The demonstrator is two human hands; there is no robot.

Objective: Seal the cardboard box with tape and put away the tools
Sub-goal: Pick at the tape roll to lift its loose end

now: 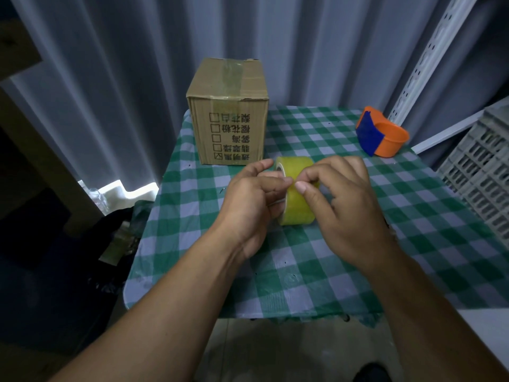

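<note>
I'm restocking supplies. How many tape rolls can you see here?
1. A yellowish tape roll is held over the checked table between the left hand and right hand. The orange dispenser at the right looks empty, though its inside is partly hidden.

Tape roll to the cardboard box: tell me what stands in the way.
Nothing visible does. The tape roll is held by the left hand and right hand; only bare checked tablecloth lies between it and the cardboard box.
</note>
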